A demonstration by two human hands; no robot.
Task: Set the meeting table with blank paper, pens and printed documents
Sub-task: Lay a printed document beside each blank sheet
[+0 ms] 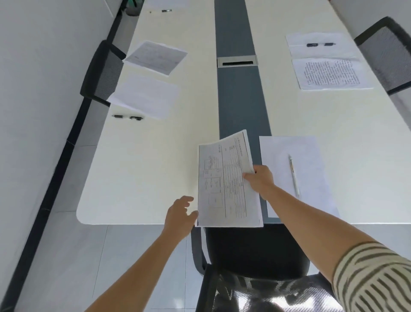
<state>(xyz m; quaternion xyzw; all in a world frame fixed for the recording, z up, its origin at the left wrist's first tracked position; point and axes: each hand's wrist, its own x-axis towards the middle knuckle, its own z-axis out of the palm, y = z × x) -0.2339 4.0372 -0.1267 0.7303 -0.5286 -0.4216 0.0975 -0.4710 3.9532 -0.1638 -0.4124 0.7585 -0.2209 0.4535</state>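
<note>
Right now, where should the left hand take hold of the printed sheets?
At the lower left corner of the printed sheets, coming from the left: that edge is free and nearest the open left hand, while the right hand pinches the right edge.

free: table [138, 178] near-left corner | obstacles: blank sheet [278, 156], pen [293, 176] right; chair [255, 251] at edge

One meeting table [142, 169], counted.
Three printed documents: left form [155, 56] at 11 o'clock, text page [329, 73] at 2, held form [224, 184] at 5. Three blank sheets: left sheet [144, 95] at 10, near sheet [275, 156] at 3, far sheet [342, 47] at 1, plus a cut-off sheet [160, 2] at 12. Four pens: left pen [127, 117] at 10, white pen [293, 176] at 3, right pen [319, 44] at 1, far pen [166, 10] at 12. Three chairs: left chair [102, 73] at 10, right chair [387, 53] at 2, near chair [255, 256] at 6.
</note>
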